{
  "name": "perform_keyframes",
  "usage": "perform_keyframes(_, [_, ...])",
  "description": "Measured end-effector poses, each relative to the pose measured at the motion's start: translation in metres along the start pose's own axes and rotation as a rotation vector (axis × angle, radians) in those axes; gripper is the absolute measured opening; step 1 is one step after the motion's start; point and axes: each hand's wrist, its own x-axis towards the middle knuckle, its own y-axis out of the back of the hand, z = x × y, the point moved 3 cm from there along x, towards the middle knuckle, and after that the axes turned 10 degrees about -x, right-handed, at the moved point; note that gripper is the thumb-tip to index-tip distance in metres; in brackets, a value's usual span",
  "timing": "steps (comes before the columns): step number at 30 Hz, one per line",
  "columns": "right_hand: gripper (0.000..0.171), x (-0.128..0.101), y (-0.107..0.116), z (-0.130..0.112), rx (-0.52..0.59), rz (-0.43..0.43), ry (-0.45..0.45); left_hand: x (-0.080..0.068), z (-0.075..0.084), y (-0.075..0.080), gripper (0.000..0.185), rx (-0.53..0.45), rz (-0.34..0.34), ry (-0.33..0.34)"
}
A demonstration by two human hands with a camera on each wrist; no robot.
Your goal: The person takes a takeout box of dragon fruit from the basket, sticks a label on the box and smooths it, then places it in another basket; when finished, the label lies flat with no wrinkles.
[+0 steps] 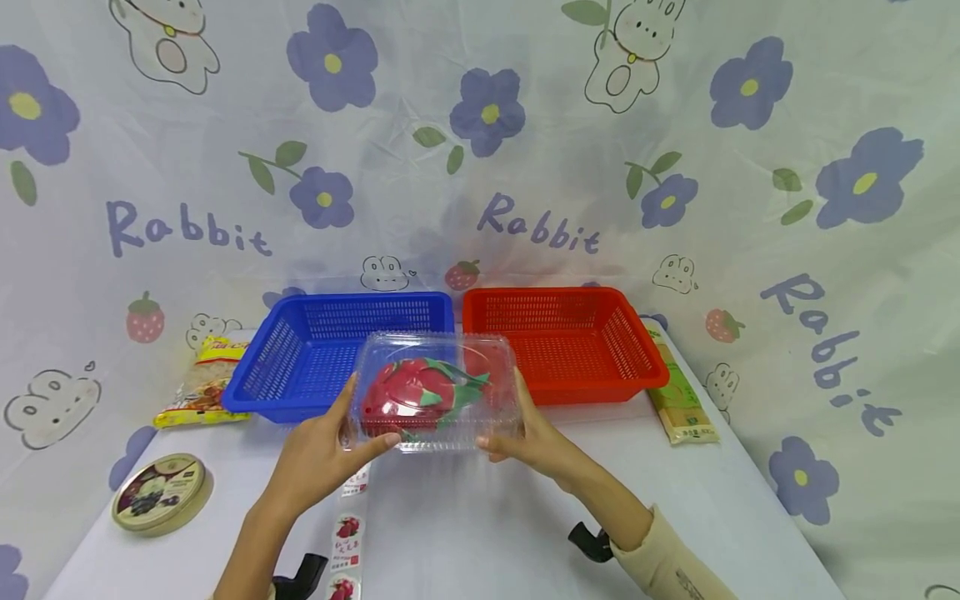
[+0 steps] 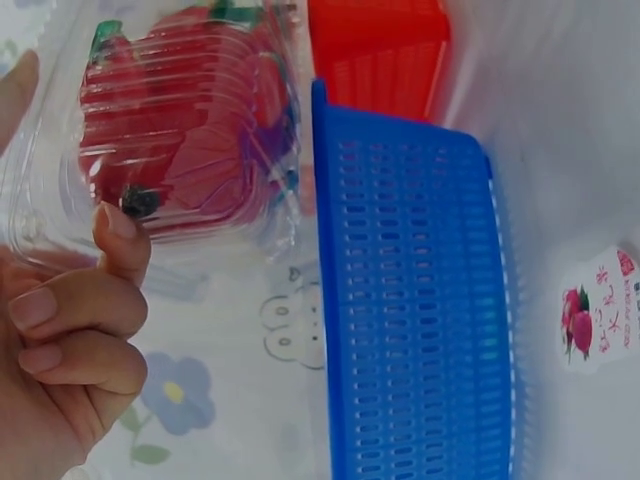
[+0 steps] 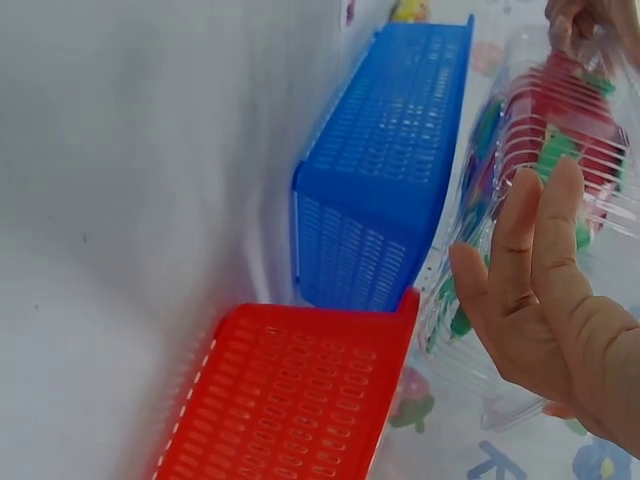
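A clear plastic clamshell box (image 1: 459,443) with a red, green-tipped dragon fruit (image 1: 408,390) inside is held up in front of the baskets. My left hand (image 1: 318,454) grips its left end, thumb along the near edge; the left wrist view shows bent fingers below the box. At the right end my right hand (image 1: 534,440) holds it, thumb on the near corner. In the right wrist view, two longer fingers of that hand (image 3: 545,290) lie against the ribbed plastic. Below the box, a strip of dragon fruit labels (image 1: 347,542) lies on the table.
A blue basket (image 1: 300,408) and a red basket (image 1: 570,390) stand side by side behind the box. To the left are a yellow food bag (image 1: 198,383) and a round gold tin (image 1: 161,493). A green packet (image 1: 681,392) lies right of the red basket. A printed cloth (image 1: 420,192) hangs behind.
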Motion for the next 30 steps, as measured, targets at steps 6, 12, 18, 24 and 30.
perform_keyframes(6, [0.11, -0.006, 0.001, -0.001, -0.006, 0.01, 0.012, -0.004, 0.006, -0.003, 0.105, -0.002, -0.021, 0.03])
perform_keyframes(12, [0.111, -0.014, 0.003, 0.001, -0.021, 0.02, -0.036, -0.01, 0.011, -0.006, 0.107, 0.006, -0.026, 0.046])
perform_keyframes(18, [0.113, -0.021, 0.004, 0.003, -0.033, 0.022, -0.067, -0.014, 0.013, -0.009, 0.107, 0.027, -0.013, 0.04])
perform_keyframes(24, [0.115, -0.026, 0.003, 0.002, -0.047, 0.033, -0.092, -0.017, 0.012, -0.011, 0.106, 0.006, 0.007, 0.015])
perform_keyframes(30, [0.116, -0.03, 0.002, 0.005, -0.041, 0.04, -0.109, -0.018, 0.013, -0.013, 0.105, 0.003, 0.008, 0.013])
